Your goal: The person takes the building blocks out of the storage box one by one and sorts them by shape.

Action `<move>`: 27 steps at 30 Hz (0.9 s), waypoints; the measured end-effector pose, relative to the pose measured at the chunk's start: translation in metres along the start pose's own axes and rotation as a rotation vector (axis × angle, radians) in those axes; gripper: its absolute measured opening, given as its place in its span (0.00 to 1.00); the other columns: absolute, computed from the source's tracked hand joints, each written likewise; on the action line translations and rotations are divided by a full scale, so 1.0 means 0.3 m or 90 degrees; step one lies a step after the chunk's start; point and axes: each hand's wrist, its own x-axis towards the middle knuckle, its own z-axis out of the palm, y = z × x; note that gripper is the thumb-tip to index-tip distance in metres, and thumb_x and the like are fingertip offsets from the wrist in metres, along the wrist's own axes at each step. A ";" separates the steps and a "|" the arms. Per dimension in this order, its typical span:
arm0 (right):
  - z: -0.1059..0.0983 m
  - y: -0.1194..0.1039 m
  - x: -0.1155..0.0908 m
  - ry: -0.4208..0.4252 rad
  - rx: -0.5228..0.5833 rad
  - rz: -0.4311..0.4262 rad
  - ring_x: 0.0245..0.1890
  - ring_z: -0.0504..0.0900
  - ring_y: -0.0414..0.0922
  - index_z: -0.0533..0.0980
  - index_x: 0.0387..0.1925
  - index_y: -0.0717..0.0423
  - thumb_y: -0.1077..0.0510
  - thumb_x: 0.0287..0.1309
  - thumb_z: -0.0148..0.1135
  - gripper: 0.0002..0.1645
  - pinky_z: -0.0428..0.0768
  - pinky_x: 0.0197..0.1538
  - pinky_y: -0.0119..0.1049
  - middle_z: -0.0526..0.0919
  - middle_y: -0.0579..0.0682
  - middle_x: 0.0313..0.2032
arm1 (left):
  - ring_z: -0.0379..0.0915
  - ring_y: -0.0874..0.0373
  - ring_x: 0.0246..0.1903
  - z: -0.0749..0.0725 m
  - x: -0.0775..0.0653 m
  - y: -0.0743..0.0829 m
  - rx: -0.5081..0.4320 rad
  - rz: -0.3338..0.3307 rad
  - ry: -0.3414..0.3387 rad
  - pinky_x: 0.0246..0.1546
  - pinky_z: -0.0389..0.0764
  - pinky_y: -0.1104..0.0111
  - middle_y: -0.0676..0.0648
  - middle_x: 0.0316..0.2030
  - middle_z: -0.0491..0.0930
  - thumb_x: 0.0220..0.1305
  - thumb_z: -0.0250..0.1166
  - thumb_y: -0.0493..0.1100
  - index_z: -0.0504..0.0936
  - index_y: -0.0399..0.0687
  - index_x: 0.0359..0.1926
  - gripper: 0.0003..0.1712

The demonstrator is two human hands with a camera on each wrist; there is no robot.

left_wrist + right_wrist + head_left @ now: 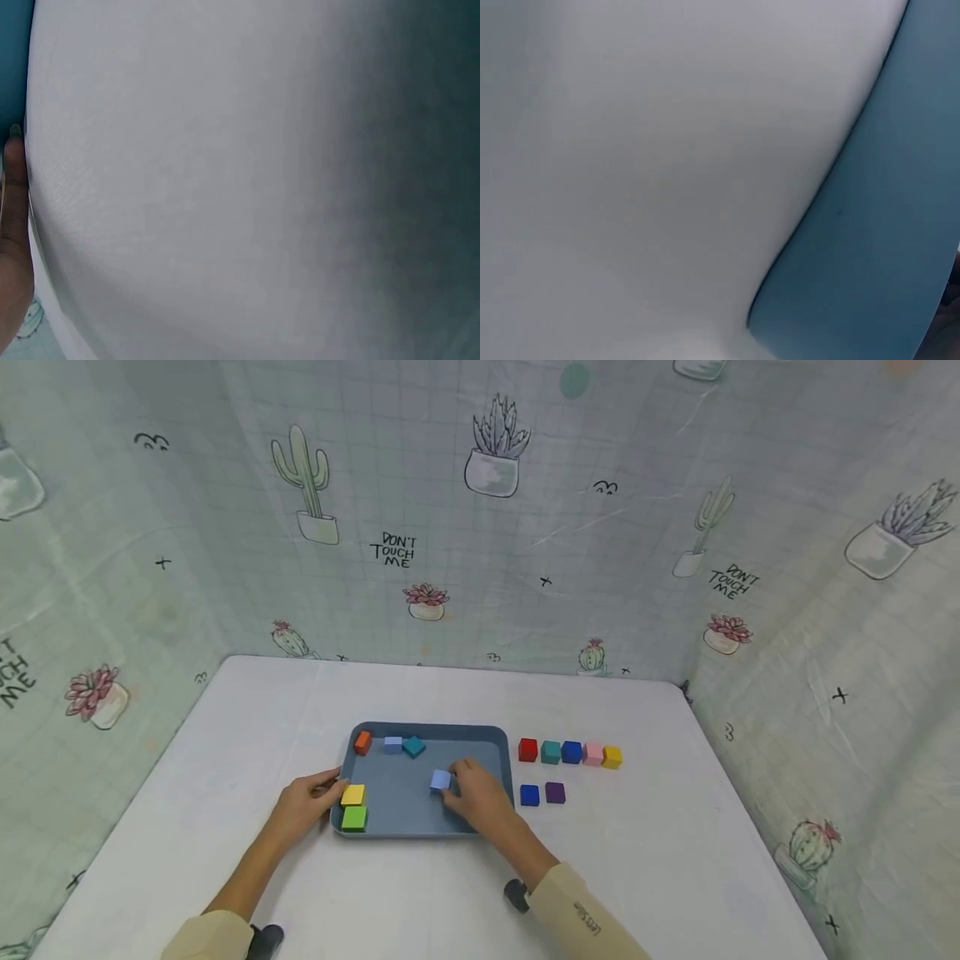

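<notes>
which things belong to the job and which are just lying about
Likely the job:
- light blue block in right hand
- blue-gray tray, left hand at its edge
- other blocks in tray

Apparently lying about:
- row of five blocks right of tray
- dark blue block
- purple block

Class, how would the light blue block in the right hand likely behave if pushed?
The light blue block is probably stiff: its edges look straight between the fingers. Flat faces suggest sliding rather than rolling. Its boxy shape makes tipping unlikely.
</notes>
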 end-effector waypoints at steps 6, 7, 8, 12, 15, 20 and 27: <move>-0.025 0.020 0.001 -0.002 -0.010 -0.030 0.37 0.75 0.39 0.75 0.49 0.56 0.53 0.53 0.69 0.22 0.77 0.42 0.29 0.76 0.48 0.40 | 0.75 0.45 0.48 -0.001 0.003 -0.007 -0.010 0.003 0.002 0.46 0.75 0.56 0.34 0.51 0.77 0.65 0.59 0.55 0.70 0.32 0.61 0.34; -0.031 0.025 0.001 -0.002 -0.009 -0.035 0.37 0.75 0.39 0.75 0.49 0.57 0.53 0.54 0.69 0.22 0.77 0.42 0.29 0.76 0.48 0.40 | 0.75 0.45 0.48 -0.001 0.004 -0.008 -0.011 0.002 0.002 0.46 0.75 0.56 0.34 0.51 0.77 0.65 0.59 0.55 0.70 0.32 0.61 0.34; -0.038 0.028 -0.001 -0.003 -0.009 -0.040 0.37 0.75 0.39 0.75 0.48 0.57 0.53 0.54 0.68 0.22 0.77 0.42 0.29 0.76 0.48 0.40 | 0.75 0.45 0.48 -0.001 0.004 -0.009 -0.011 0.001 0.001 0.46 0.76 0.56 0.34 0.51 0.77 0.65 0.59 0.55 0.70 0.32 0.61 0.34; -0.061 0.048 -0.006 -0.004 -0.028 -0.059 0.36 0.75 0.39 0.76 0.48 0.56 0.53 0.55 0.67 0.21 0.77 0.41 0.28 0.76 0.48 0.40 | 0.76 0.46 0.46 0.001 0.002 -0.010 -0.010 -0.002 0.003 0.45 0.76 0.57 0.35 0.50 0.77 0.65 0.59 0.54 0.70 0.32 0.61 0.33; -0.078 0.065 -0.009 -0.001 -0.053 -0.077 0.37 0.77 0.39 0.76 0.48 0.56 0.52 0.55 0.67 0.21 0.77 0.41 0.28 0.77 0.48 0.41 | 0.76 0.47 0.46 0.001 0.000 -0.009 -0.010 -0.003 0.005 0.44 0.76 0.57 0.35 0.50 0.77 0.65 0.59 0.54 0.70 0.32 0.61 0.33; -0.106 0.100 -0.017 0.008 -0.074 -0.098 0.39 0.79 0.40 0.76 0.48 0.55 0.53 0.54 0.68 0.21 0.77 0.41 0.29 0.78 0.49 0.42 | 0.76 0.48 0.45 0.000 -0.002 -0.004 -0.009 -0.005 0.005 0.43 0.77 0.59 0.35 0.50 0.77 0.65 0.59 0.54 0.70 0.32 0.61 0.33; -0.138 0.142 -0.026 -0.006 -0.053 -0.078 0.41 0.80 0.41 0.76 0.50 0.55 0.52 0.54 0.69 0.23 0.78 0.39 0.28 0.77 0.48 0.42 | 0.76 0.47 0.46 0.000 0.000 -0.005 -0.009 -0.002 0.007 0.45 0.76 0.57 0.35 0.50 0.78 0.65 0.59 0.54 0.71 0.32 0.61 0.33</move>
